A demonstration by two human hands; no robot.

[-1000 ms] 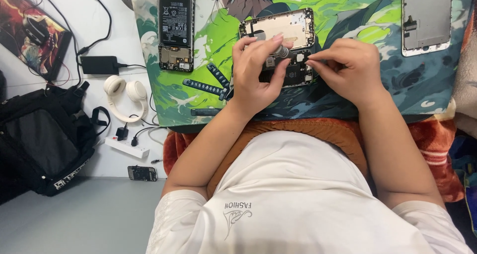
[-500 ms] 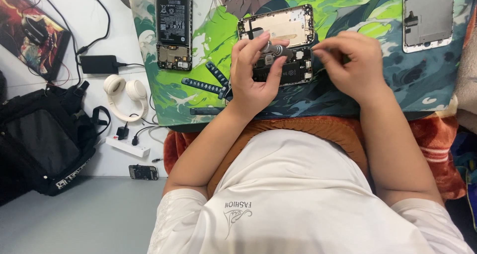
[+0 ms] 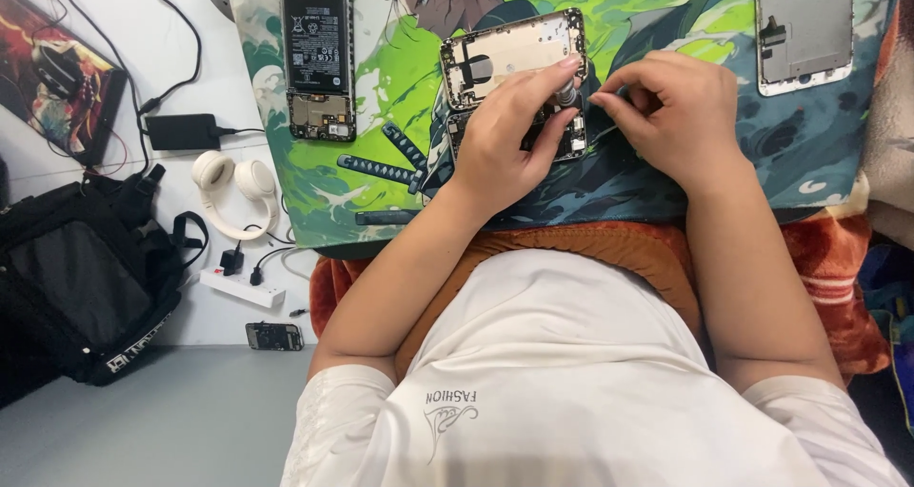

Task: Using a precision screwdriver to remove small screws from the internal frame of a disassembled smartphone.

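Now the left hand (image 3: 505, 149) is resting on the opened phone (image 3: 509, 78) lying on the green printed mat (image 3: 381, 87), its fingers (image 3: 557, 125) closing around a small silver tool (image 3: 566, 94). Beside it, the right hand (image 3: 671, 111) is pinching a thin tool, fingers curled shut. Since a moment ago, both hands are sitting slightly higher over the phone.
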